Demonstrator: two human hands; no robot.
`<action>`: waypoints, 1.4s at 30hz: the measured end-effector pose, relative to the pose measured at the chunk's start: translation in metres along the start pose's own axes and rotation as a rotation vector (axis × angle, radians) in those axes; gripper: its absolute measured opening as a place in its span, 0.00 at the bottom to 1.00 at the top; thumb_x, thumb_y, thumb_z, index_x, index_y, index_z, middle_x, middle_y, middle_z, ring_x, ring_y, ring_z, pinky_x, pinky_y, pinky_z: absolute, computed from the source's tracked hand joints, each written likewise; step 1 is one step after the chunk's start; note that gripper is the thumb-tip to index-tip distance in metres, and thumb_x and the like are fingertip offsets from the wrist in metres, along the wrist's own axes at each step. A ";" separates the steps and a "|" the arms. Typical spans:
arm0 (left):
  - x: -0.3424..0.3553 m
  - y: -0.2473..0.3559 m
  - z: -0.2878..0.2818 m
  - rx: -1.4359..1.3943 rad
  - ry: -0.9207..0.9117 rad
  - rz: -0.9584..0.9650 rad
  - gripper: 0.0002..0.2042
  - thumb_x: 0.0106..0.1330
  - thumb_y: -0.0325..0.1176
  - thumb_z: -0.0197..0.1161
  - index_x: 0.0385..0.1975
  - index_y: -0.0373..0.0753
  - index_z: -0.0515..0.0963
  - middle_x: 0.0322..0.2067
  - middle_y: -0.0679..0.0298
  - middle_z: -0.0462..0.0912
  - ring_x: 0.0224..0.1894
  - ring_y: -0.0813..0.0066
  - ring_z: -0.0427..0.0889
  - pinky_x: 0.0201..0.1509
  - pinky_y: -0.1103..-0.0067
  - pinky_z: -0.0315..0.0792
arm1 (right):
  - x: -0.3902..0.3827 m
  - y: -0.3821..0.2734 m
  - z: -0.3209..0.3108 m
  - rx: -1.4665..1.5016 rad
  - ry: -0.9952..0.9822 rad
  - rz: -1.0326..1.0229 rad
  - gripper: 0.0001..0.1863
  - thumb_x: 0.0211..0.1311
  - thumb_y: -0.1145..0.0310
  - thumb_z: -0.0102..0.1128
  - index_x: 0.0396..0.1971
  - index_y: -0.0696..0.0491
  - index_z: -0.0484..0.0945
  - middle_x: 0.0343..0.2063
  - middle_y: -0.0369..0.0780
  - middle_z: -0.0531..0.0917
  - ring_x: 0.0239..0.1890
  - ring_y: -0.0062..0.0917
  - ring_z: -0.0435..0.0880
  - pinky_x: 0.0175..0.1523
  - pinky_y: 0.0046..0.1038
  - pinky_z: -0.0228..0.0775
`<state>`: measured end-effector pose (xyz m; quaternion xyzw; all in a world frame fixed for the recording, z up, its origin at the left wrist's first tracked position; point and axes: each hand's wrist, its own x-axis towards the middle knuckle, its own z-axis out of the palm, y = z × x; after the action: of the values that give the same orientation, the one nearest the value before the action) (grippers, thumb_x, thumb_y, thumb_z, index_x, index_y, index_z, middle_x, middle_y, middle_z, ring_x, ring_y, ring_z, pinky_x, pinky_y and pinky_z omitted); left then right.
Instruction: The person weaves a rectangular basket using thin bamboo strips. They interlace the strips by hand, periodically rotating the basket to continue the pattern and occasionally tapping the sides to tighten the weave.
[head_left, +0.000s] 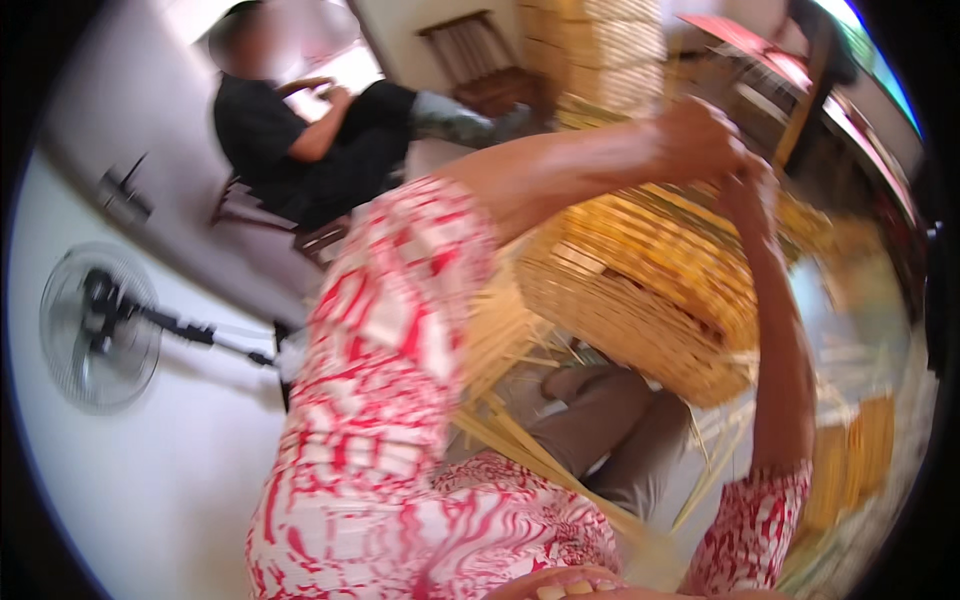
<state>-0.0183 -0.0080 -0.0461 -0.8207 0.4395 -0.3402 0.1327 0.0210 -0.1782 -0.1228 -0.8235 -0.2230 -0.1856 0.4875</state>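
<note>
A standing fan [98, 325] sits at nine o'clock and a seated person in black [290, 130] at eleven. At centre, a half-woven yellow basket [640, 280] is held aloft, its long axis tilted from ten o'clock down to four, loose strips [510, 360] trailing toward seven. The left hand [700, 135] and right hand [750, 190] meet at its upper rim, fingers curled shut on the weave, though blur hides the detail. A stack of finished baskets [605, 55] rises at twelve.
</note>
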 end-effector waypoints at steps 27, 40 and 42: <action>-0.107 0.031 0.024 -1.126 0.303 -0.929 0.09 0.70 0.34 0.70 0.40 0.33 0.85 0.30 0.69 0.86 0.32 0.86 0.81 0.37 0.84 0.78 | -0.017 -0.077 0.002 -0.415 -0.097 -0.588 0.05 0.66 0.66 0.62 0.36 0.49 0.85 0.37 0.38 0.84 0.39 0.38 0.85 0.44 0.39 0.77; -0.097 0.003 0.006 -0.671 0.445 -0.745 0.10 0.72 0.29 0.65 0.49 0.35 0.81 0.27 0.64 0.83 0.31 0.83 0.85 0.34 0.78 0.81 | -0.022 -0.077 0.005 -0.461 -0.048 -0.552 0.03 0.58 0.69 0.67 0.31 0.50 0.82 0.30 0.39 0.81 0.39 0.39 0.81 0.45 0.40 0.74; -0.093 -0.008 0.017 -0.745 0.281 -0.676 0.09 0.73 0.29 0.64 0.48 0.34 0.82 0.25 0.65 0.82 0.29 0.83 0.84 0.33 0.77 0.82 | -0.022 -0.076 0.010 -0.463 -0.006 -0.598 0.04 0.58 0.70 0.67 0.30 0.50 0.80 0.31 0.39 0.81 0.39 0.38 0.81 0.44 0.40 0.74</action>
<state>-0.0376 0.0712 -0.0954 -0.8548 0.2547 -0.2914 -0.3456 -0.0382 -0.1414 -0.0843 -0.8110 -0.4070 -0.3628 0.2123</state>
